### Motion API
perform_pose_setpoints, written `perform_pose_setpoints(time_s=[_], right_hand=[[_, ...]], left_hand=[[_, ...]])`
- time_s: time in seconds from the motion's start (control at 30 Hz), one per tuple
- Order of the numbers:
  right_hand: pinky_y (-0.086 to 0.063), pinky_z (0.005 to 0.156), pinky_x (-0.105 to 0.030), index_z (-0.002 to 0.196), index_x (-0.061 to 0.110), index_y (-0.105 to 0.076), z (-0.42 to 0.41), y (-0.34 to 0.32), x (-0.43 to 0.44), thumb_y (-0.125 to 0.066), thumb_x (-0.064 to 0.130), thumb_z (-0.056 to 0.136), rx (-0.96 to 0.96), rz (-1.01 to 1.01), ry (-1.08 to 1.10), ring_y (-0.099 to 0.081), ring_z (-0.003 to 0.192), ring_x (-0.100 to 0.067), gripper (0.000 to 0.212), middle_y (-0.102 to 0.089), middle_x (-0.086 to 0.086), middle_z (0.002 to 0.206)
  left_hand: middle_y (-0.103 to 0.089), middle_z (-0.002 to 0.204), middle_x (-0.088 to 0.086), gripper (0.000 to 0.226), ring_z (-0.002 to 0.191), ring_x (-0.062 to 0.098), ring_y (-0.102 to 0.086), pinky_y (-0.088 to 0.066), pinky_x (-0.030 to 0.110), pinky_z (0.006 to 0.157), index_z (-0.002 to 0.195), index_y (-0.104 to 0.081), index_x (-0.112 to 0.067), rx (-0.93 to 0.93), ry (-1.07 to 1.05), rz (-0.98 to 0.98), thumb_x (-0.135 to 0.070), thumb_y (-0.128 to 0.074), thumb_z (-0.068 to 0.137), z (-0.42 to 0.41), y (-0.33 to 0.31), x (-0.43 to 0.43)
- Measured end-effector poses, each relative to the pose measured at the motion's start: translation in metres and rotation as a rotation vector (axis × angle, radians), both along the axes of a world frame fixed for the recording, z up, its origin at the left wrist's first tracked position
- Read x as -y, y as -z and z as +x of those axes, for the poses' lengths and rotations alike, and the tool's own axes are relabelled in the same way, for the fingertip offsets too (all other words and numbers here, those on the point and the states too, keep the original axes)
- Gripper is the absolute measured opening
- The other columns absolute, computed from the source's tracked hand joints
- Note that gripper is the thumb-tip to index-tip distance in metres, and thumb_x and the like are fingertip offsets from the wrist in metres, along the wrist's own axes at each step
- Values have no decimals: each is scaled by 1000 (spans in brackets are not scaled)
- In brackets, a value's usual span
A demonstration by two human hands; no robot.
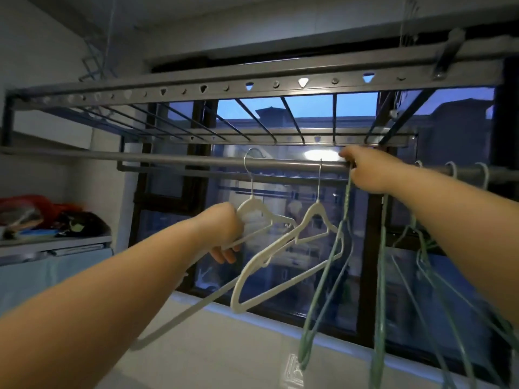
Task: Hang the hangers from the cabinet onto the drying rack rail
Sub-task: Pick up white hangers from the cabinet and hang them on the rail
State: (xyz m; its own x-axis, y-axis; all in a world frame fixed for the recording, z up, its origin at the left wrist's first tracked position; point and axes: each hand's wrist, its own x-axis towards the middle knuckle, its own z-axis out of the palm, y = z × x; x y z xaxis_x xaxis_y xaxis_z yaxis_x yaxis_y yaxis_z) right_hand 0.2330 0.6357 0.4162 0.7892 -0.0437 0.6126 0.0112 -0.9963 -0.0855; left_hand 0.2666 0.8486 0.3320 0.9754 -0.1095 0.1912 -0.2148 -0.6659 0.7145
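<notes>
Left hand [224, 234] grips a white hanger [252, 204] by its shoulder — right hand [368, 169] pinches a green hanger [347, 197] by its top, up at the rail [168, 160].

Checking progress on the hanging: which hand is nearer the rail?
Right. The right hand is at the rail, holding a green hanger; the left hand grips a white hanger below it.

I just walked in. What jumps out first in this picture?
Two bare arms reach up to a grey rail across a dusk-lit window. The left hand grips a white hanger with its hook at the rail; the right hand holds a green hanger up at it. A second white hanger hangs between them, and other green hangers hang at far right.
</notes>
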Motion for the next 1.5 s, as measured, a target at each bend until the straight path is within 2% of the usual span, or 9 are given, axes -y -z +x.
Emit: perform_pose_setpoints(time_s=[0.1,0.27,0.43,0.57,0.77,0.93,1.03,1.2,1.5], right_hand=[[-37,102,-36,144,20,-27,9,4,-3,-42,10,94,-8,-38,2,-41,126,-33,54,-37,-12,145],[-41,98,-38,140,20,-34,22,9,-8,-45,6,91,37,-81,18,-44,122,-30,53,-40,-10,141],[-44,82,-33,139,20,-35,26,12,-11,-45,4,90,63,-51,9,-50,111,-28,53,-44,-11,135],[-42,89,-34,138,20,-36,29,13,-12,-45,2,88,68,-49,26,-45,120,-29,53,-40,-10,139],[-42,86,-34,142,21,-31,30,16,-11,-47,2,88,46,-22,47,-44,122,-28,59,-37,-9,142],[-43,84,-33,142,20,-31,32,17,-6,-48,2,88,49,-15,49,-45,120,-29,60,-38,-9,142],[-41,90,-33,142,18,-31,32,18,-3,-48,2,88,63,-40,56,-41,124,-29,59,-36,-9,144],[-38,99,-35,143,17,-30,31,17,3,-48,1,88,61,-45,55,-37,129,-28,59,-33,-8,146],[-26,111,-39,143,18,-27,17,22,3,-48,1,86,84,-51,88,-22,139,-26,63,-24,-4,152]], left_hand=[[-61,78,12,23,67,22,-65,-52,27,54,112,-52,0,35,6,30,-12,-42,96,10,-12,15],[-65,107,22,28,88,30,-68,-55,33,76,117,-52,3,46,48,61,-11,-41,96,30,-31,31],[-64,90,15,29,67,22,-62,-51,26,54,116,-52,1,-20,85,55,-17,-47,94,59,-34,29],[-63,103,20,17,74,24,-61,-52,34,76,100,-53,1,-15,125,70,-14,-48,94,62,-27,29],[-55,68,7,19,54,17,-55,-47,24,42,79,-48,-7,14,108,54,-14,-44,96,62,-22,36],[-58,82,12,25,71,22,-58,-53,32,73,115,-48,1,49,130,87,-12,-47,94,62,-19,46],[-53,84,12,14,91,27,-61,-52,36,87,105,-48,-3,79,123,165,-11,-48,93,63,-16,50],[-52,70,9,12,55,16,-54,-47,22,49,88,-48,-5,98,110,138,-16,-46,95,65,-14,51],[-55,75,7,27,71,19,-53,-44,31,69,91,-60,-9,434,207,167,-31,-44,95,44,-32,35]])
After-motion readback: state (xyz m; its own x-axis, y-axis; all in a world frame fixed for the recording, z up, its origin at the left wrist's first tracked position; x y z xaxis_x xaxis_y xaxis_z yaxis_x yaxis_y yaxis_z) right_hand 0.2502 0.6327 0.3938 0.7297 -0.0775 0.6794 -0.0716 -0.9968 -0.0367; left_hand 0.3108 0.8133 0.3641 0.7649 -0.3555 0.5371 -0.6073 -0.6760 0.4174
